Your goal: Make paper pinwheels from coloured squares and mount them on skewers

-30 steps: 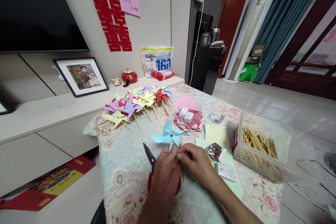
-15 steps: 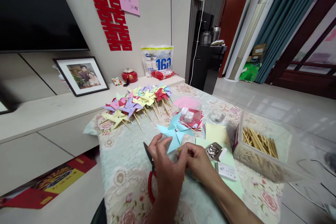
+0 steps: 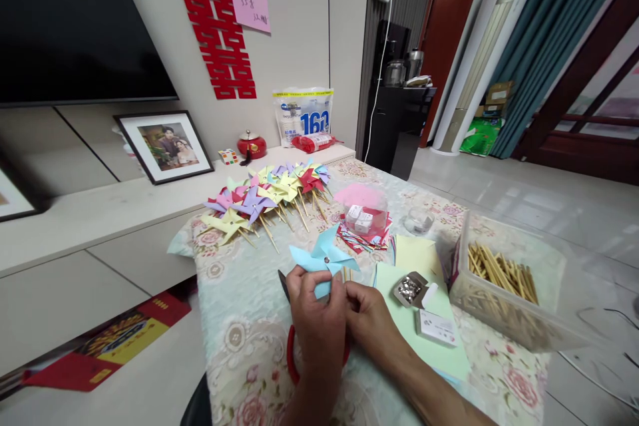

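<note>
A light blue paper pinwheel with a metal pin at its centre stands up in front of my hands. My left hand is closed on its lower blades, thumb against the paper. Close beside it, my right hand is closed with fingertips bent in by the left thumb; the wooden stick they pinch is mostly hidden. Red-handled scissors lie partly under my left hand. An opened small box of metal pins rests on pale green paper, next to a closed white box.
Finished pinwheels in several colours lie at the back left of the flowered tablecloth. A clear bin of wooden sticks stands at right. Folded coloured papers and a roll of clear tape lie farther back.
My left hand has closed from a loose, spread pose onto the blue pinwheel. The pinwheel has tipped and turned slightly, and both hands are closer together.
</note>
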Demonstrator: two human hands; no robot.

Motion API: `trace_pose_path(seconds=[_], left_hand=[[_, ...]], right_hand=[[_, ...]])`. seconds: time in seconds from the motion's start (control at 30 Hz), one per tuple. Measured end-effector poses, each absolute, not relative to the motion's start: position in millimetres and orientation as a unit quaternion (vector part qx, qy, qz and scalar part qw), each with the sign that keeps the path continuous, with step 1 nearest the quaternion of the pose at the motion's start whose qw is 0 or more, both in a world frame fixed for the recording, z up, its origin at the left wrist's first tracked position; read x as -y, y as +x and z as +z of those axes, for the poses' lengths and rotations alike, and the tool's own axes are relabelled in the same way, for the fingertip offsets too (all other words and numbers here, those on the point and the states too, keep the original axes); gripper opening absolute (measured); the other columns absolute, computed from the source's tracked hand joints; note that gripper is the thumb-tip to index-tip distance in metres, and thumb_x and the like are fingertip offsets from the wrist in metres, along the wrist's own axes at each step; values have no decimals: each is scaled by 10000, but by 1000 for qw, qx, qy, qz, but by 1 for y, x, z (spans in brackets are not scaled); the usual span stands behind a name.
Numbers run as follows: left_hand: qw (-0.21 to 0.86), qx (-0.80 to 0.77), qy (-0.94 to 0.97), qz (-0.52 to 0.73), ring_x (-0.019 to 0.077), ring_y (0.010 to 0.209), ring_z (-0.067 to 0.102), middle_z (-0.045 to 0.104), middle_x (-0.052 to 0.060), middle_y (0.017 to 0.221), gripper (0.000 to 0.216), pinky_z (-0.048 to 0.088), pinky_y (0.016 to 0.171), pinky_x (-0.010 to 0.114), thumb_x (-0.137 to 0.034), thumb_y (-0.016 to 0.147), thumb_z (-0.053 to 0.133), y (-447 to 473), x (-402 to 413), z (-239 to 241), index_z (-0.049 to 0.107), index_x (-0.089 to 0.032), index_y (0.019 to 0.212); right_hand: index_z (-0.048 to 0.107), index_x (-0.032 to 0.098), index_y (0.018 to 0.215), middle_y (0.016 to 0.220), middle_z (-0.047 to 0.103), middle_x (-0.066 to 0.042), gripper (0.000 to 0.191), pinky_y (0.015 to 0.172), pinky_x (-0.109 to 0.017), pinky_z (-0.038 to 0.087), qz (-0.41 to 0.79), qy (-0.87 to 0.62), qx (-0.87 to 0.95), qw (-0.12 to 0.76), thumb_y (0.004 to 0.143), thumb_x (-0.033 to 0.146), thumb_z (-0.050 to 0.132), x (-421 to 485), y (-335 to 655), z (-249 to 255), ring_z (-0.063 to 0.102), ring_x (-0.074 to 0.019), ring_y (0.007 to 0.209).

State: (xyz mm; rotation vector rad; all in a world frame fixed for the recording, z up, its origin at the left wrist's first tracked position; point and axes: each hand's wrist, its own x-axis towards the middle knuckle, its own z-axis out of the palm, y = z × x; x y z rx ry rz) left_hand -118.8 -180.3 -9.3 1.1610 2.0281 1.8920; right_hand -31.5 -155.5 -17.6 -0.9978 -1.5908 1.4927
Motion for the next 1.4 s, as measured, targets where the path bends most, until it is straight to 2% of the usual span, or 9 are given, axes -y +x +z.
trace_pose_path(seconds=[0.1,0.23,0.3,0.43,0.6,0.8,0.93,1.17,1.4], left_hand=[[59,-670,390,629,269,1083,570,529,96,1120,72,461,935,371,-263,780,693,-118,181,-10,645,-212,801],[20,-638,410,652,277,1165,540,497,138,1296,238,464,936,402,-296,866,609,-120,182,-17,635,-193,1078],[-5,-626,415,660,280,1165,545,511,149,1305,265,474,927,423,-287,888,569,-123,179,-22,612,-185,1129],[0,-643,392,657,284,1159,551,553,148,1206,188,460,975,477,-203,888,506,-132,168,-34,626,-175,1030],[12,-667,396,630,288,1137,571,586,129,1150,251,456,989,502,-82,798,486,-133,163,-42,646,-195,954],[-2,-677,407,613,286,1107,580,594,143,1121,304,460,972,489,-25,767,441,-131,165,-42,646,-175,935],[-16,-686,412,600,281,1099,581,603,149,1108,318,456,964,471,-4,770,423,-130,164,-43,641,-168,932],[-16,-699,422,577,281,1083,609,632,129,1122,342,459,942,452,-18,750,467,-136,159,-62,666,-198,962],[-7,-702,407,585,280,1084,602,631,131,1125,341,451,949,452,-14,744,453,-131,160,-52,662,-196,942]], right_hand=[[498,189,611,551,416,63,179,499,-226,268,595,-386,603,365,732,283,591,155,-32,-16,332,-100,533],[592,171,690,566,516,41,212,501,-227,323,603,-394,578,384,746,357,677,151,-28,-14,428,-113,520],[623,164,731,562,539,34,262,516,-237,358,596,-402,570,397,746,412,705,148,-23,-14,470,-125,519],[657,162,773,570,570,18,313,570,-258,392,555,-407,587,427,793,472,689,141,-14,-8,509,-141,552],[662,174,779,616,587,18,257,577,-258,413,492,-396,649,424,824,427,659,119,-29,19,526,-141,571],[638,178,757,595,617,28,141,546,-231,429,370,-463,731,337,836,291,606,47,-88,34,600,-137,545],[611,162,669,552,588,32,202,563,-239,448,314,-518,746,276,858,227,640,5,-124,15,585,-126,539],[667,138,954,940,696,-35,230,780,-358,560,230,-573,766,178,960,360,607,-24,-159,-7,670,-166,830],[665,144,1042,1054,694,-62,234,856,-405,554,191,-591,771,141,965,355,601,-38,-167,-22,673,-195,939]])
